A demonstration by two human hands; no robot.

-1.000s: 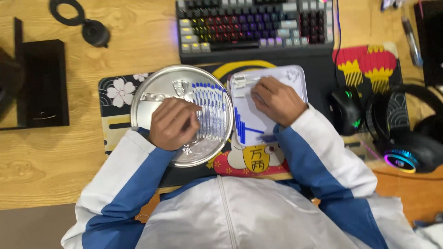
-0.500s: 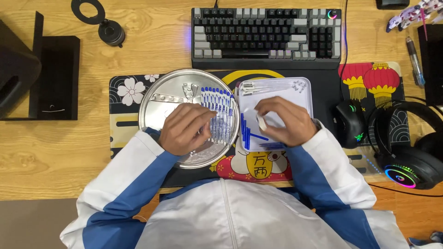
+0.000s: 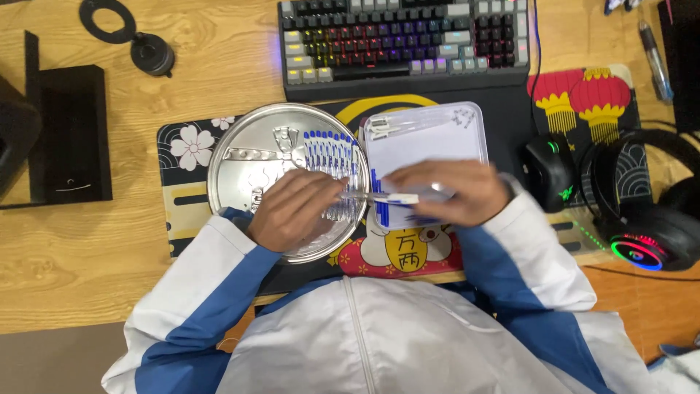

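Handling: thin blue-capped tube (image 3: 386, 198), judged light, stiff and slippery, is pinched endwise between left hand (image 3: 295, 209) and right hand (image 3: 452, 191) fingers, at 3 o'clock of round metal tray (image 3: 240, 138).

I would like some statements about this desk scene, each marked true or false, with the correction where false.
1. The left hand rests on the round metal tray. True.
2. Both hands hold one thin clear tube with a blue end between them. True.
3. The white rectangular tray lies left of the round metal tray. False: it lies to the right, under the right hand.
4. The keyboard is dark, with no lights. False: its keys glow in several colours.
5. A headset lies at the right, beside a black mouse. True.
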